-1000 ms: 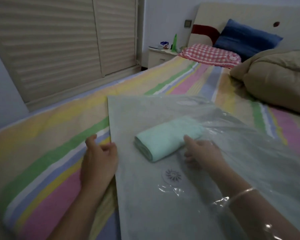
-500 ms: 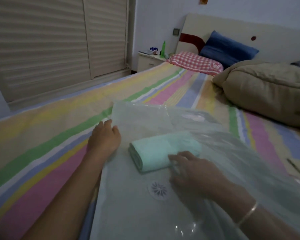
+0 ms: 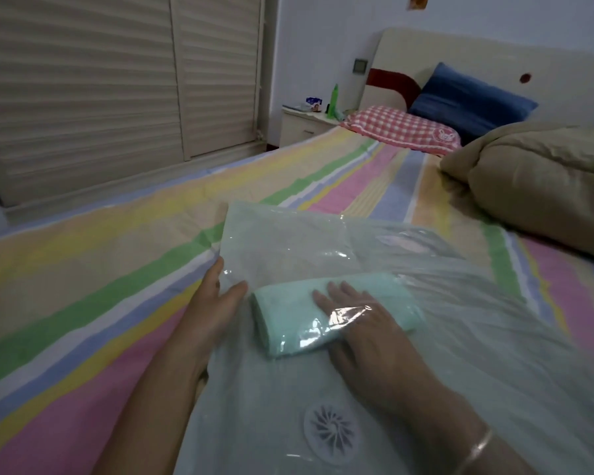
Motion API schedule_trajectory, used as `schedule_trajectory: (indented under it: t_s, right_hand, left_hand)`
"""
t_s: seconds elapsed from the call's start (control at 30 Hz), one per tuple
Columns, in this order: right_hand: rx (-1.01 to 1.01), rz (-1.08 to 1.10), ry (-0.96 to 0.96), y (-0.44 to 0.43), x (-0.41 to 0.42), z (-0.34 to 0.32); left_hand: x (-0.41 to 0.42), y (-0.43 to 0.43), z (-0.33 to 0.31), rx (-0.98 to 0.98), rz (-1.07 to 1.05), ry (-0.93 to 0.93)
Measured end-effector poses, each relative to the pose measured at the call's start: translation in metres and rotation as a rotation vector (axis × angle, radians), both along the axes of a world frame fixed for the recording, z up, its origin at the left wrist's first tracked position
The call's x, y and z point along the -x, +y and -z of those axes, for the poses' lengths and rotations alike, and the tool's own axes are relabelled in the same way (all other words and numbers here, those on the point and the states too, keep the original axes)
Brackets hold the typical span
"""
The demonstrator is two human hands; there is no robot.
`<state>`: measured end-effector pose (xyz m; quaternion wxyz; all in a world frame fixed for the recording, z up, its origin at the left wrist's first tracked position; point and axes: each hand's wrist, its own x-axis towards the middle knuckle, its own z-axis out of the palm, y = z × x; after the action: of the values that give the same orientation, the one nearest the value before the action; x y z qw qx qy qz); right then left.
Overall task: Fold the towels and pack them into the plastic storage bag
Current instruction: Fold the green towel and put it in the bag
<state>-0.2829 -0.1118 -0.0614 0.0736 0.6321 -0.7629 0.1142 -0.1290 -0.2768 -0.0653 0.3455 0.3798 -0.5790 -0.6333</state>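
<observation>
Fingers of the right hand lie straight and slightly spread on the folded mint-green towel, the arm reaching in under the upper film of the plastic storage bag. That flat press likely serves to seat the towel deep in the bag and keep its folds from springing open. The towel lies inside the bag, near its left edge, beyond the round white valve that shows nearest the camera. A thin bangle circles the right wrist.

At the bag's left edge the left hand rests with fingers straight and near together, thumb out over the plastic; it probably pins the slippery sheet so the bag does not slide while the towel is pushed. Whether it grips any film I cannot tell.

The bag lies flat on a bed with a sheet striped in pastel colours. Farther right sits a bundled beige quilt. Beyond come a red checked pillow, a blue pillow against the headboard, a nightstand bearing a green bottle, and slatted wardrobe doors at left.
</observation>
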Motion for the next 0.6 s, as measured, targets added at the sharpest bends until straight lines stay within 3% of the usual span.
schedule_trajectory:
  t_s: [0.2, 0.33, 0.43, 0.6]
  right_hand:
    - [0.083, 0.136, 0.025, -0.069, 0.012, -0.002]
    - [-0.193, 0.093, -0.052, -0.116, 0.031, -0.003]
    - [0.050, 0.037, 0.003, -0.142, 0.031, -0.001]
    - [0.090, 0.044, -0.080, -0.198, 0.027, 0.000]
  left_hand:
    - [0.003, 0.002, -0.003, 0.017, -0.059, -0.061]
    - [0.002, 0.001, -0.001, 0.071, -0.089, -0.090]
    - [0.000, -0.001, 0.002, 0.063, -0.090, -0.053]
    - [-0.002, -0.004, 0.008, 0.071, -0.066, -0.018]
